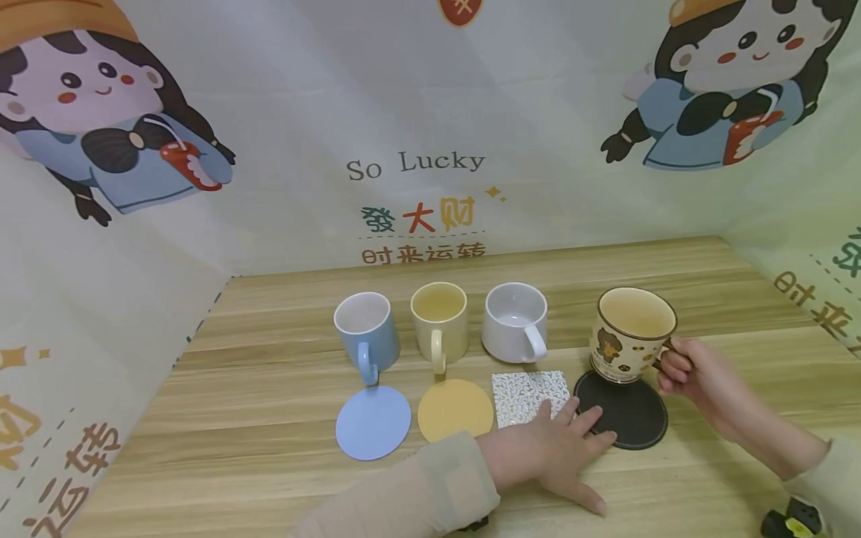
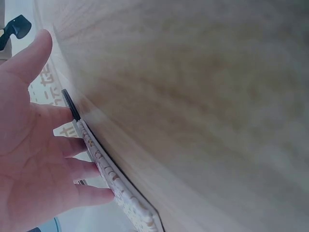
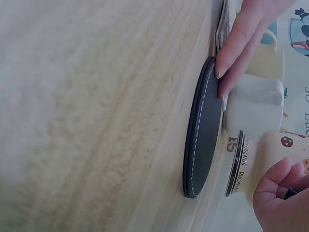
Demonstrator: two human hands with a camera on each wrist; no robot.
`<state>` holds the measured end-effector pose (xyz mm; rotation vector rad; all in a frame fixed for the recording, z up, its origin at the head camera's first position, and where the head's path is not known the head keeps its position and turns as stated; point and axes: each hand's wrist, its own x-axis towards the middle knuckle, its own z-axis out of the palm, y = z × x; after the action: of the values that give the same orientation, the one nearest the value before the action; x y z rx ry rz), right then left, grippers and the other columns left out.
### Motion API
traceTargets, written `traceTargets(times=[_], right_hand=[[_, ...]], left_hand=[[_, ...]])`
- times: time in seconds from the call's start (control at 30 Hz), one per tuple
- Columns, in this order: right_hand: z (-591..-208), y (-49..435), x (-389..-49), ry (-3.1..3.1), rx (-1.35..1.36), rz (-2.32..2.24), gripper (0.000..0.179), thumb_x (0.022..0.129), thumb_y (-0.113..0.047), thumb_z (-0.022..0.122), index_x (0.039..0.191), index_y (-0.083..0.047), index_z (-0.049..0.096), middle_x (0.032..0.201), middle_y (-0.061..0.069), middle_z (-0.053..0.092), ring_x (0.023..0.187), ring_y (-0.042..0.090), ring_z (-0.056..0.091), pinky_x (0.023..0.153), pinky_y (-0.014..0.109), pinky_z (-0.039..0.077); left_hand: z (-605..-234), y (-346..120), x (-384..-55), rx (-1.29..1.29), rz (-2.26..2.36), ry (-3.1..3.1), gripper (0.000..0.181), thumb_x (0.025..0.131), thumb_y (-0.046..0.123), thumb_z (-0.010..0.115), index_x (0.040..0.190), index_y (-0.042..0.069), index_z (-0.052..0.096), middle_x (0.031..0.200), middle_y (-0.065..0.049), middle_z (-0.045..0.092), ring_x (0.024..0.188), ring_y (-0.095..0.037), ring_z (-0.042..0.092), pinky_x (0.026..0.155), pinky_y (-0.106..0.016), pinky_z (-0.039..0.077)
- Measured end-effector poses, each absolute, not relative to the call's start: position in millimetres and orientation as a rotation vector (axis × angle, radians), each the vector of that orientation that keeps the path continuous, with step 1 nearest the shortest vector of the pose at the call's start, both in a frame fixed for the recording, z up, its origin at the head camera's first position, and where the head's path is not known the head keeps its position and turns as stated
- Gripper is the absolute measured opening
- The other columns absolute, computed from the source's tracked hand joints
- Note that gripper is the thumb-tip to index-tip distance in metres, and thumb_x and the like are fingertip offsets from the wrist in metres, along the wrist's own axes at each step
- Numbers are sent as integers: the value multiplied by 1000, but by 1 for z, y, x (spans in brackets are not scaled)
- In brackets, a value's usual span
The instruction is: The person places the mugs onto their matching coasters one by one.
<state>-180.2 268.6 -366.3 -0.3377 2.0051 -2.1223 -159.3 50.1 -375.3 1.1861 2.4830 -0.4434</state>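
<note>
My right hand grips the handle of a cream mug printed with a brown bear. In the right wrist view, a gap shows between the mug's dark-rimmed base and the round black coaster, which has white stitching. My left hand has its fingers spread, with fingertips at the black coaster's left edge. Those fingers also overlap a square white patterned coaster. Seen from the left wrist, the palm and straight fingers reach along the square coaster's edge.
Behind the coasters stand a blue mug, a yellow mug and a white mug, handles toward me. A blue coaster and a yellow coaster lie on the wooden table. A printed cloth rises behind.
</note>
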Motion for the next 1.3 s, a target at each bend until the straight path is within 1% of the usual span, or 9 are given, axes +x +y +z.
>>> traceTargets(times=[0.37,0.5,0.63,0.87,0.97,1.13,1.3], right_hand=[[-376,278,-166,1927,-392,-2111,38,100,-14,13,64,-11,25,60,8,20,58,23,35,57,30,37],[-378,278,-163,1922,-409,-2114,38,100,-13,13,64,-10,25,60,9,21,58,24,35,57,30,38],[-378,279,-162,1900,-443,-2123,37,100,-12,12,65,-9,24,60,9,21,59,26,33,56,31,37],[-377,280,-159,1907,-452,-2112,37,100,-12,12,65,-8,23,60,9,21,58,23,38,59,27,41],[-378,280,-157,1903,-454,-2109,37,100,-12,12,65,-9,24,61,10,21,59,23,39,59,28,41],[-379,280,-155,1878,-482,-2113,37,100,-11,10,65,-10,25,60,10,21,59,26,35,58,30,40],[-381,279,-153,1881,-517,-2095,36,99,-9,10,65,-7,23,60,11,21,60,28,33,57,33,37]], left_hand=[[-379,50,-156,1194,-477,2508,85,75,77,39,145,40,9,153,9,5,141,-19,6,111,-43,19],[-380,51,-154,1201,-502,2517,84,76,78,35,145,39,9,153,9,6,140,-19,7,111,-42,19],[-380,50,-152,1210,-515,2540,81,77,78,32,145,39,12,153,8,9,140,-21,10,111,-41,20],[-377,48,-150,1182,-502,2565,78,77,77,31,144,40,15,153,7,11,140,-24,12,111,-42,19],[-375,46,-149,1162,-484,2572,77,78,77,32,144,41,16,153,7,12,140,-24,10,111,-42,17],[-374,45,-148,1144,-473,2576,77,78,76,32,144,41,16,153,7,12,140,-22,9,112,-42,15],[-374,44,-147,1137,-482,2587,77,78,76,32,144,39,18,153,8,13,140,-21,11,112,-42,15]])
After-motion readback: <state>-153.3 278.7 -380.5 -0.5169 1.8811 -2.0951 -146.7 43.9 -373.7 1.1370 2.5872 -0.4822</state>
